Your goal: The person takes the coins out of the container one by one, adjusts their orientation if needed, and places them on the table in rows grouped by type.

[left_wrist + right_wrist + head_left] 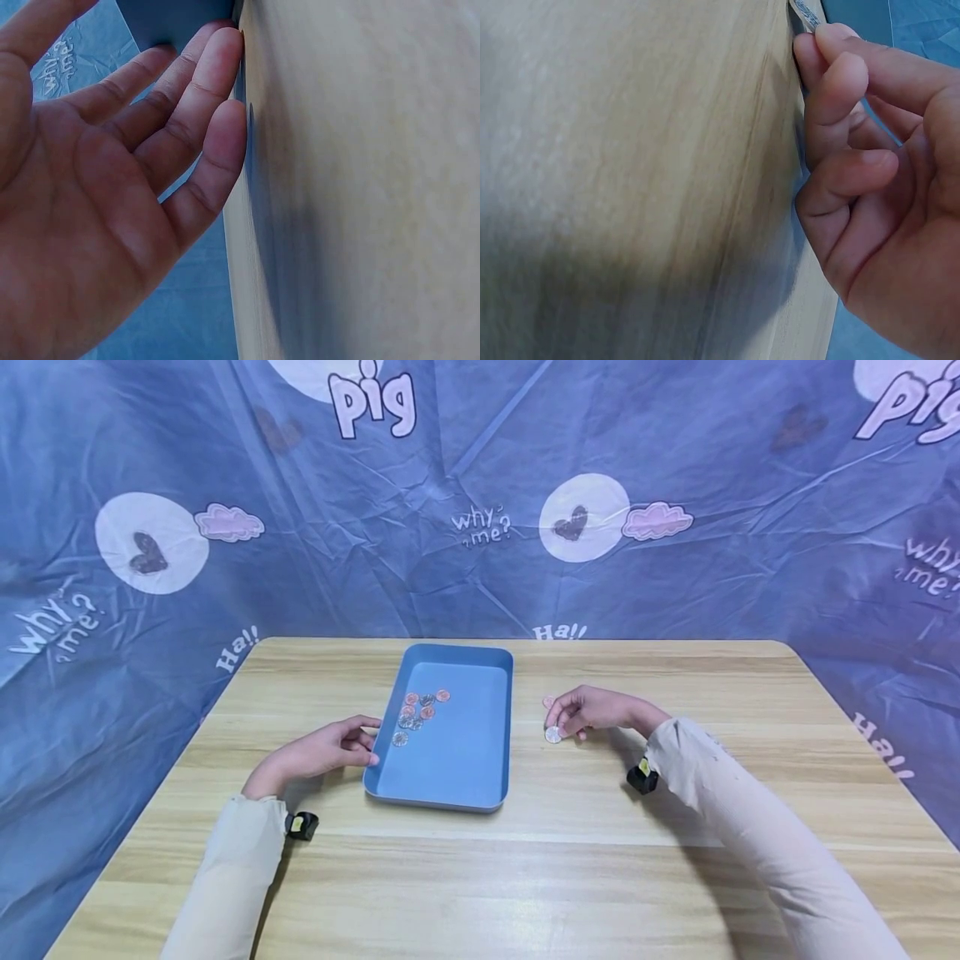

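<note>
- Right hand [592, 710] pinches a silver coin [552, 735] at the tabletop, right of the blue tray [480, 777].
- Left hand [322, 752] lies relaxed, fingertips against the tray's left wall.
- More coins [418, 712] lie inside the tray.

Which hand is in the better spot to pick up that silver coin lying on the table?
Probably the right hand. Its curled fingertips already touch the silver coin on the table, right of the blue tray. The left hand rests open against the tray's left wall, across the tray from that coin.
</note>
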`<state>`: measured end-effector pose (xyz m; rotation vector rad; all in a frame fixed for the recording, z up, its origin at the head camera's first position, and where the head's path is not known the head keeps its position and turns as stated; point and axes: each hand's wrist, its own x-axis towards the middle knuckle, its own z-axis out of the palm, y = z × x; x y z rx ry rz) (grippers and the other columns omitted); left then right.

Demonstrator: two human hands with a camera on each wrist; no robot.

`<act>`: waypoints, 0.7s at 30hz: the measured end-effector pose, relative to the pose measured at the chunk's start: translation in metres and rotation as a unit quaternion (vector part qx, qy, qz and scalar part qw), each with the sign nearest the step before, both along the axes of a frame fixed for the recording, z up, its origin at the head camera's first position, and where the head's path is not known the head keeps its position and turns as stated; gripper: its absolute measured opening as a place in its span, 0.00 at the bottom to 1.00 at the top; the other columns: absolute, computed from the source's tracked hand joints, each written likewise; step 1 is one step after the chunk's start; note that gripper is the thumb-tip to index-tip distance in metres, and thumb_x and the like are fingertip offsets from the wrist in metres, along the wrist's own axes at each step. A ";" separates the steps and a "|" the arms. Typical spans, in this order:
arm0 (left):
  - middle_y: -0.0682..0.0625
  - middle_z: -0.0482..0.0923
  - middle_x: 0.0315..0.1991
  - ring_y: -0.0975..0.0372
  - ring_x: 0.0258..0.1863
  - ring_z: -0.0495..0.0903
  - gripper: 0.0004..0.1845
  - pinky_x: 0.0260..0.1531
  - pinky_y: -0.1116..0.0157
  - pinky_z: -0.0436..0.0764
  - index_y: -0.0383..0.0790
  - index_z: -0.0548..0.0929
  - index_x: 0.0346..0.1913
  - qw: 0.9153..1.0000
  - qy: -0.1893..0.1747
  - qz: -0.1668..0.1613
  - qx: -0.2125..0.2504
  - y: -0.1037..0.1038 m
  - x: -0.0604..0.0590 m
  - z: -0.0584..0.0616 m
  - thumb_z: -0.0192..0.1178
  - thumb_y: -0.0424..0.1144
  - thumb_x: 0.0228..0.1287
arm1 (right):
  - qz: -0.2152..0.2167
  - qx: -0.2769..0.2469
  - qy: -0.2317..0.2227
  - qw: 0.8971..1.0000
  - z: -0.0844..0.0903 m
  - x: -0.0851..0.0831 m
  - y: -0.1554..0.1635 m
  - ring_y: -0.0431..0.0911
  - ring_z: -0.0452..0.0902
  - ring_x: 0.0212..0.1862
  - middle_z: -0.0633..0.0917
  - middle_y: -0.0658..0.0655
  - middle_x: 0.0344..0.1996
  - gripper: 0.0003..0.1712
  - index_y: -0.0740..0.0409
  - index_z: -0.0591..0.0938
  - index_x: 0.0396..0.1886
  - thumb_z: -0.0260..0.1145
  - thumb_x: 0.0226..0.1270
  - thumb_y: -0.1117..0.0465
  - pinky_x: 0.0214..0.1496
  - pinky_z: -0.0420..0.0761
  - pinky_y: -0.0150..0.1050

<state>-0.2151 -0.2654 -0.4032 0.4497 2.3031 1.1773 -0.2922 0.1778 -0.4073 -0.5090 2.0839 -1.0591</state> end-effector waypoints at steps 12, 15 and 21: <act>0.39 0.76 0.49 0.60 0.47 0.77 0.38 0.50 0.66 0.76 0.29 0.60 0.70 1.000 0.007 0.001 -0.014 0.001 -0.001 0.002 0.63 0.43 0.64 | -0.003 0.032 0.024 0.999 0.001 0.000 0.004 0.39 0.71 0.23 0.78 0.49 0.26 0.15 0.66 0.80 0.47 0.66 0.59 0.68 0.24 0.67 0.27; 0.38 0.76 0.50 0.58 0.47 0.76 0.38 0.51 0.64 0.76 0.29 0.60 0.70 1.000 0.003 0.003 -0.012 0.002 -0.001 0.002 0.63 0.44 0.64 | 0.003 0.027 0.025 0.999 0.000 0.001 0.004 0.38 0.69 0.24 0.77 0.48 0.26 0.17 0.66 0.79 0.48 0.67 0.59 0.67 0.26 0.69 0.27; 0.38 0.75 0.50 0.58 0.47 0.76 0.38 0.50 0.64 0.76 0.29 0.59 0.71 1.000 0.000 0.004 -0.011 0.001 0.000 0.002 0.63 0.43 0.65 | 0.030 0.015 0.048 0.998 -0.003 0.003 0.001 0.37 0.67 0.23 0.75 0.48 0.24 0.18 0.66 0.79 0.48 0.69 0.57 0.67 0.28 0.70 0.28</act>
